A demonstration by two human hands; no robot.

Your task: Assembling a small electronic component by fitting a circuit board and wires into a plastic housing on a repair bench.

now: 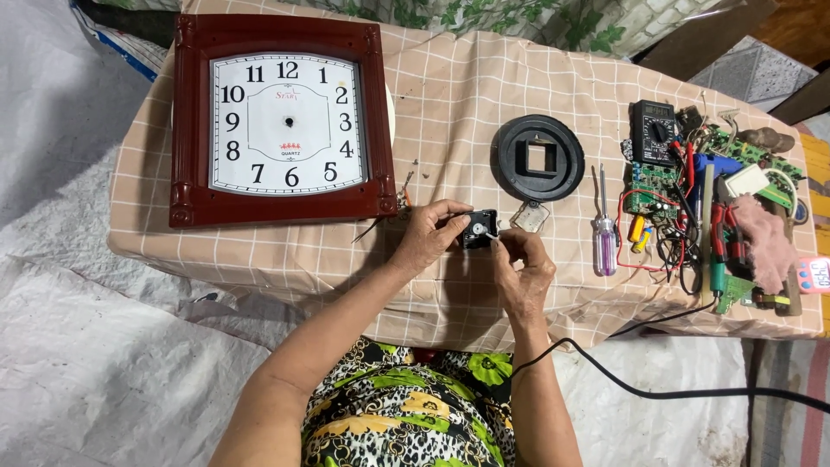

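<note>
My left hand (430, 233) grips a small black square clock mechanism (478, 228) just above the table's near edge. My right hand (522, 266) pinches a thin pale part at the mechanism's right side, fingertips touching it. A square wall clock (281, 121) with a dark red frame and white dial lies face up at the far left; its dial has no hands. A round black cover (538, 158) with a square hole lies just beyond my hands.
The low table (450, 95) has a beige checked cloth. A purple-handled screwdriver (605, 233) lies to the right. Further right are a black multimeter (654, 131), green circuit boards (648, 186), wires, a soldering iron (716, 251) and a pink cloth (768, 238). A black cable (657, 393) crosses the floor.
</note>
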